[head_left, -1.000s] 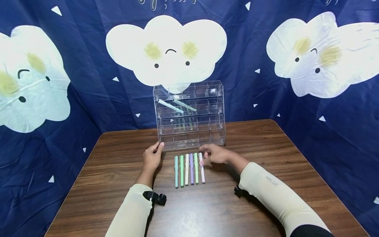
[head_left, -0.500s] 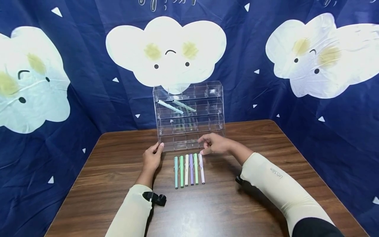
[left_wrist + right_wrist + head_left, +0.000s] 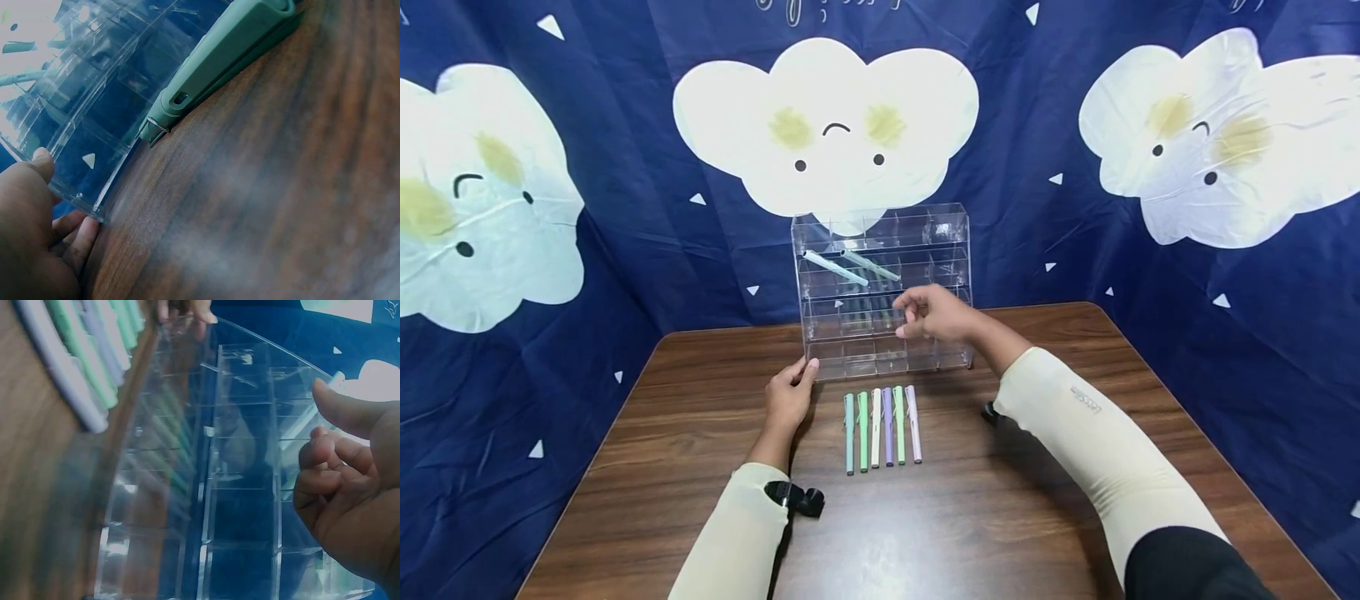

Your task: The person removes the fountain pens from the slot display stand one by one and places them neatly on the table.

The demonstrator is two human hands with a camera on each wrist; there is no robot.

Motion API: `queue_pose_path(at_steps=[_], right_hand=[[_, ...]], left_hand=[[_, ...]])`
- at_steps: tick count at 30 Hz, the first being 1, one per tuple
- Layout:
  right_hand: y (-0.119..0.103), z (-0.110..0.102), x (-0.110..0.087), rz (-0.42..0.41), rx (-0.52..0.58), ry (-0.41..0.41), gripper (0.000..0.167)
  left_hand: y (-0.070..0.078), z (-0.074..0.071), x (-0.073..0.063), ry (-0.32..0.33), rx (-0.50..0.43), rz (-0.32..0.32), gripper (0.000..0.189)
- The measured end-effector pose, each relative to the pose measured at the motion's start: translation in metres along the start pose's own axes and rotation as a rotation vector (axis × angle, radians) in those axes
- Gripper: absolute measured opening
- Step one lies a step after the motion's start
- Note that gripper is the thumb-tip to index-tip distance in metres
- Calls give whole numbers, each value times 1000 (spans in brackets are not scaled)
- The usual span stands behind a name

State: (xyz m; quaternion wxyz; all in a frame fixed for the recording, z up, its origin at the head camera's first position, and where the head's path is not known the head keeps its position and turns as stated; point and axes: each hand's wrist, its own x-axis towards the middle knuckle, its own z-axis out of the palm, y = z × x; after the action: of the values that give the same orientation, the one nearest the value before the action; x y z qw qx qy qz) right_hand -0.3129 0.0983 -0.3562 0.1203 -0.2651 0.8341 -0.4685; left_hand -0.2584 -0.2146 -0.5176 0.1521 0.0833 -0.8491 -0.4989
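My left hand (image 3: 786, 400) holds the lower left corner of a clear acrylic display rack (image 3: 887, 358), thumb in front. In the left wrist view, the other fingers reach around the corner's bottom edge. My right hand (image 3: 936, 315) hovers in front of the rack's right half, fingers bent, nothing between them. In the right wrist view, its thumb (image 3: 350, 412) is extended, apart from the curled fingers. A light blue pen (image 3: 835, 268) and a pale green pen (image 3: 870, 265) lean slanted in an upper tier. Several capped pens lie side by side before the rack, including a lilac pen (image 3: 913, 423).
The pen row, with a teal pen (image 3: 850, 433) at its left end, lies on a brown wooden table (image 3: 715, 400). A dark blue cloth (image 3: 1022, 242) with white clouds hangs behind the table and at both sides.
My right hand has risen from beside the lilac pen's cap to the rack's middle tiers. The left hand has stayed at the rack's corner, and the pens lie as before.
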Motion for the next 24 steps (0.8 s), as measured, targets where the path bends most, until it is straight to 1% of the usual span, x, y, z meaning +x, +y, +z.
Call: queue_pose_path(at_steps=[7, 9, 13, 16, 19, 24], right_hand=[[-16, -6, 27, -18, -18, 116, 41], [-19, -7, 35, -23, -33, 166, 42], [-23, -6, 49, -36, -65, 279, 47], [-24, -5, 57, -34, -92, 335, 48], [-25, -5, 64, -27, -81, 347, 49], [-25, -3, 73, -6, -51, 336, 53]], left_hand=[[1, 0, 0, -11, 7, -3, 50], [1, 0, 1, -11, 7, 2, 50], [-2, -1, 1, 11, 10, 14, 48], [-3, 0, 2, 17, 13, 16, 47], [-3, 1, 2, 9, 7, 9, 48], [-1, 1, 1, 2, 0, -1, 50]])
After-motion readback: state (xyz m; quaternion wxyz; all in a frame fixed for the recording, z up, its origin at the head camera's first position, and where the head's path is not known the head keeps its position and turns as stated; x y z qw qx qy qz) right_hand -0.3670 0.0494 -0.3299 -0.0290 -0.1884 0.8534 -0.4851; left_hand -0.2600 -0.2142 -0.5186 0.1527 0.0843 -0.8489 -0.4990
